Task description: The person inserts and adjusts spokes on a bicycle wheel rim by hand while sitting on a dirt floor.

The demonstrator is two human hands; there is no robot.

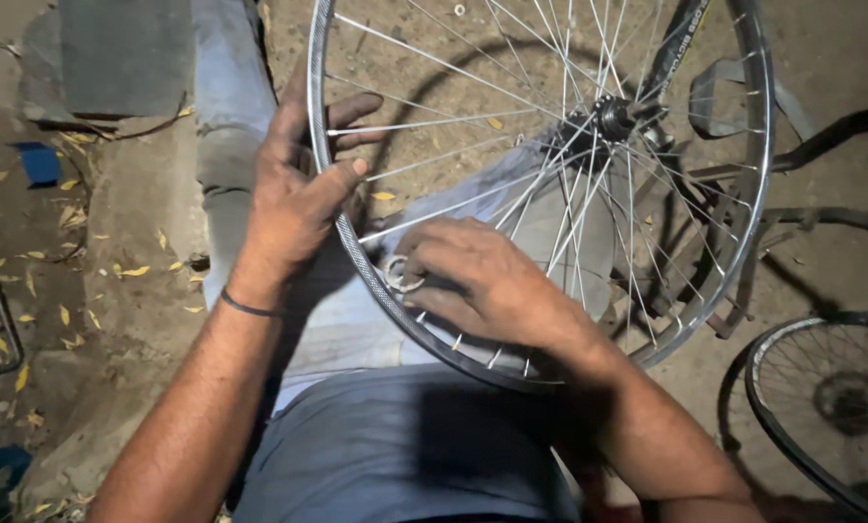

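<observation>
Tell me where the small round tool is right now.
In the head view, the small round tool sits left of centre, at the inner side of the wheel rim, pinched in the right hand, just below the left hand.

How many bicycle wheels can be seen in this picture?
2. One bare silver spoked metal wheel rests on the person's lap, held by both hands. One wheel with black tyre lies on the ground at lower right, partly cut off. Others may be hidden.
</observation>
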